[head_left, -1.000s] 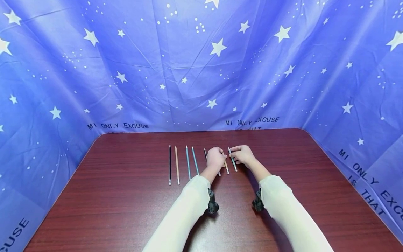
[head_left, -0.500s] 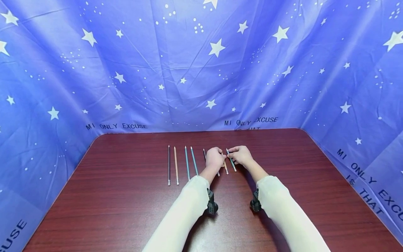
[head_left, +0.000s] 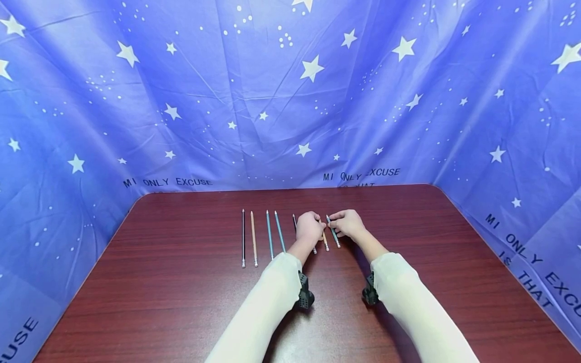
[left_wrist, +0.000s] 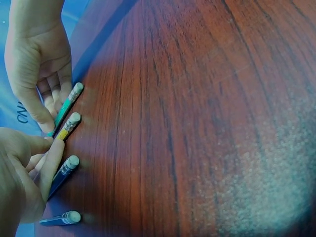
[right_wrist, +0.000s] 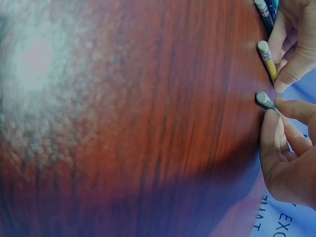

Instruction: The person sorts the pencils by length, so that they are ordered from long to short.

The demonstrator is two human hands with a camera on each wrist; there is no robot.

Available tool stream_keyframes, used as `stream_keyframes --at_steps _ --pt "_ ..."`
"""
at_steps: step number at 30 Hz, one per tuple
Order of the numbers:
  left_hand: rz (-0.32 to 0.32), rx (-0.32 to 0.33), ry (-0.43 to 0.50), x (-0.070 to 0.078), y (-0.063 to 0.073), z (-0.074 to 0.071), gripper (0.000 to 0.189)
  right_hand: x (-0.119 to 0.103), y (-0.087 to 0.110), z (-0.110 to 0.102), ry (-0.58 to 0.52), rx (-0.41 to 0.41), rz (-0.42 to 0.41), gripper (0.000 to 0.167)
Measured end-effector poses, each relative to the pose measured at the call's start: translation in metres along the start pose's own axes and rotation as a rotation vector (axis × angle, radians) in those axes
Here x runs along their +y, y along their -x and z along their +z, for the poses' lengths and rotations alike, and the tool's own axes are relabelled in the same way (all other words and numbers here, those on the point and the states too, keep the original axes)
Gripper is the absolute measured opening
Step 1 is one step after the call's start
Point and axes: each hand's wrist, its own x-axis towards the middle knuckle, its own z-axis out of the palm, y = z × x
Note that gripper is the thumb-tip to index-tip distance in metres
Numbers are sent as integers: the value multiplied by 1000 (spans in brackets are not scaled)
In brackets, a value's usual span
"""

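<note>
My left hand (head_left: 309,227) pinches a yellow pencil (head_left: 325,243) between thumb and fingers; its white eraser end points toward me. Just to the right, my right hand (head_left: 349,224) holds a green pencil (head_left: 335,237) at its upper part, thumb on one side and fingers on the other. Both pencils lie low at the tabletop, slanting slightly, with a narrow gap between them. A black pencil (head_left: 294,220) runs beneath my left hand, its middle hidden in the head view. In the left wrist view its eraser end (left_wrist: 72,162) shows beside my fingers.
Further left lie a black pencil (head_left: 243,239), a yellow pencil (head_left: 253,239) and two blue pencils (head_left: 270,233), roughly parallel, tips away from me. My left sleeve covers the blue ones' near ends. The dark red wooden table (head_left: 181,312) meets a blue star-patterned curtain (head_left: 254,91) behind.
The green pencil's tip has shifted slightly left and toward me with my right hand, closer to the yellow pencil. My left hand keeps its hold, nearly still.
</note>
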Motion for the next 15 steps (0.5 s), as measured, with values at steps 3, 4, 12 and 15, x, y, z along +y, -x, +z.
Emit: stream_keyframes --at_steps 3,4,12,15 --pt "-2 -3 -1 0 0 0 10 0 -1 0 7 -1 -4 30" --pt "-3 -4 0 0 -1 -1 10 0 -1 0 10 -3 -6 30" --pt "8 -2 72 3 2 -2 20 0 -1 -5 10 -2 12 32" --pt "11 -14 117 5 3 -3 19 0 0 -11 2 10 23 33"
